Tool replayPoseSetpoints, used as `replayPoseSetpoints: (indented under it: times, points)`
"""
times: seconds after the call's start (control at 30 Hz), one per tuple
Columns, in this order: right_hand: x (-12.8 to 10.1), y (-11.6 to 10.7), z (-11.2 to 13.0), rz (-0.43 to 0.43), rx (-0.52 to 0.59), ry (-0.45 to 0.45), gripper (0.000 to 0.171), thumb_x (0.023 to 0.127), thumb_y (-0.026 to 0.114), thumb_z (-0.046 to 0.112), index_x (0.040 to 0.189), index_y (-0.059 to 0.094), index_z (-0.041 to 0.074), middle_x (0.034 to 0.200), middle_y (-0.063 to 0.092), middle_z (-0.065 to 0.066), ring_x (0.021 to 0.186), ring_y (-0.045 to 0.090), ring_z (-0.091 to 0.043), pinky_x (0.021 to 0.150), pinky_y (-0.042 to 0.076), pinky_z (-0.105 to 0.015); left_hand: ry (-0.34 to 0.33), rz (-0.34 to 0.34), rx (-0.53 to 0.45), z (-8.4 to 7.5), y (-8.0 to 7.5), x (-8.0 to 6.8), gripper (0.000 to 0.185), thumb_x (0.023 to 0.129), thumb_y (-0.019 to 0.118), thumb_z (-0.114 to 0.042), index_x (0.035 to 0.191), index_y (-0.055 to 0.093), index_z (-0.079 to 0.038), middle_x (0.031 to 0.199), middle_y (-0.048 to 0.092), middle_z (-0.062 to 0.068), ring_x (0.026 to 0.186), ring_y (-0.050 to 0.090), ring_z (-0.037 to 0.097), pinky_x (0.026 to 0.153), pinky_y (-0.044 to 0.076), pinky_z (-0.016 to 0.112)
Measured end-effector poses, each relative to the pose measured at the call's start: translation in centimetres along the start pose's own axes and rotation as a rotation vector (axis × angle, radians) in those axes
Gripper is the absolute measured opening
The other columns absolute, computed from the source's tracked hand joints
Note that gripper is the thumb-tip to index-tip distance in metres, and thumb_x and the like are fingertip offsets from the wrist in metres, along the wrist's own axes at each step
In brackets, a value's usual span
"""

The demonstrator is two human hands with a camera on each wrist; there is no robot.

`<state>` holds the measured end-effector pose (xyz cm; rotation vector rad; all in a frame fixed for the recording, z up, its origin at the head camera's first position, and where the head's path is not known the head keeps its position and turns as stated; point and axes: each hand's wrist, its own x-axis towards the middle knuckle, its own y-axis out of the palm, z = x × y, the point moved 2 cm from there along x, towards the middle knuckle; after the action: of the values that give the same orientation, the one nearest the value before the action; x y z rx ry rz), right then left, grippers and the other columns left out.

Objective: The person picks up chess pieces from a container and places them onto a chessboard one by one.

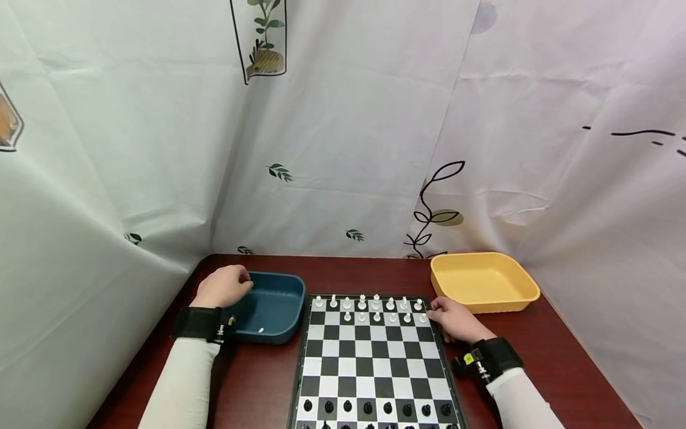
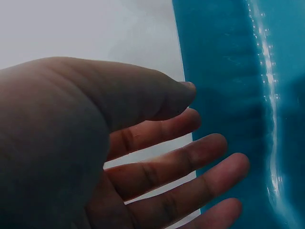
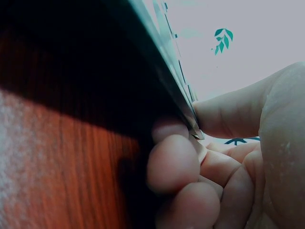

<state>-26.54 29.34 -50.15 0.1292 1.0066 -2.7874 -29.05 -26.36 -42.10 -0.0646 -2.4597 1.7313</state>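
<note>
- Black pieces (image 1: 367,408) stand in a row on the near ranks of the chessboard (image 1: 372,357), closest to the camera; untouched.
- Right hand (image 1: 455,323): rests on the table at the board's far right corner. Fingers (image 3: 174,162) are curled under and against the board's edge (image 3: 176,90), thumb above it at the corner. It pinches the board rim; no piece in it.
- White pieces (image 1: 370,308) sit in two rows on the far ranks, just left of that hand.
- Left hand (image 1: 224,286): over the far left rim of the blue tray (image 1: 273,307), fingers (image 2: 190,162) loosely spread and relaxed, holding nothing.
- Blue tray holds one small white piece (image 1: 261,329) near its near wall.
- Yellow tray (image 1: 482,280) stands just beyond the right hand.
- Handling judgement: pieces look small, light, rigid plastic, easily toppled; best taken by the upper stem with thumb and forefinger. Board is thin and stiff; grip at an edge.
- Red-brown table (image 1: 563,369) bears all of it.
</note>
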Motion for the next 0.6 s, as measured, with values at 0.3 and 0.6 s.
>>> replayPoseSetpoints:
  times: [0.3, 0.6]
  points:
    - [0.2, 0.0, -0.2, 0.005, -0.005, 0.029, 0.014, 0.109, 0.064, 0.018, 0.113, 0.062, 0.004, 0.063, 0.057, -0.009, 0.048, 0.058, -0.025, 0.051, 0.047, -0.038, -0.007, -0.048, -0.003, 0.5, -0.1, 0.2, 0.023, 0.106, 0.072, -0.022, 0.119, 0.079, -0.005, 0.107, 0.077, 0.014, 0.085, 0.069, 0.026, 0.074, 0.058, 0.051]
    - [0.2, -0.1, -0.2, 0.011, -0.01, 0.017, 0.017, 0.109, 0.064, 0.019, 0.116, 0.062, 0.003, 0.063, 0.058, -0.009, 0.049, 0.059, -0.026, 0.051, 0.048, -0.039, -0.038, -0.016, 0.043, 1.3, 0.1, 0.4, 0.018, 0.104, 0.074, -0.022, 0.11, 0.078, -0.005, 0.099, 0.075, 0.01, 0.081, 0.067, 0.025, 0.073, 0.059, 0.053]
